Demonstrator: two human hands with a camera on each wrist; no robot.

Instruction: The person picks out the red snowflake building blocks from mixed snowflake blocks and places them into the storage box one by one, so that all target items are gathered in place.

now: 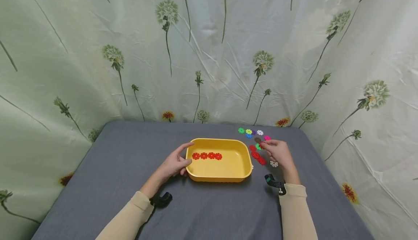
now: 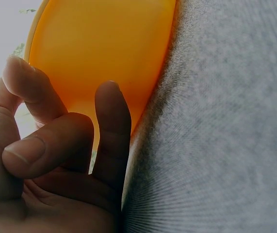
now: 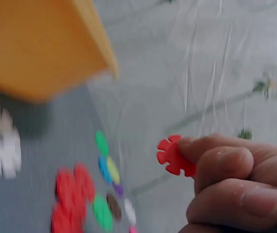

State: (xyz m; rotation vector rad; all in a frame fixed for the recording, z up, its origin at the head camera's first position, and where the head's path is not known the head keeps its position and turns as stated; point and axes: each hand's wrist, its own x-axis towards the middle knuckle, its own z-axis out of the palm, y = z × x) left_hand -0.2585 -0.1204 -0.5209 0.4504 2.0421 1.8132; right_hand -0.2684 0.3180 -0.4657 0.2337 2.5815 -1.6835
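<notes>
A yellow plastic basin (image 1: 222,167) lies on the grey cloth, with several red flower-shaped discs (image 1: 211,155) in a row inside it. My left hand (image 1: 174,163) holds the basin's left end, thumb at the rim. From close up in the left wrist view, its fingers (image 2: 113,121) lie against the basin's outer wall (image 2: 104,53). Right of the basin, my right hand (image 1: 279,153) pinches a red notched disc (image 3: 172,155) between thumb and fingers, raised off the cloth. Below it lie more red discs (image 1: 258,157) and a green disc (image 1: 258,146).
Beyond the right hand are scattered discs: green (image 1: 241,130), blue (image 1: 249,135), white (image 1: 259,132), brown (image 1: 257,139) and pink (image 1: 267,137). A white disc (image 1: 274,163) lies nearer. A dandelion-print curtain (image 1: 209,58) hangs behind the table (image 1: 130,149).
</notes>
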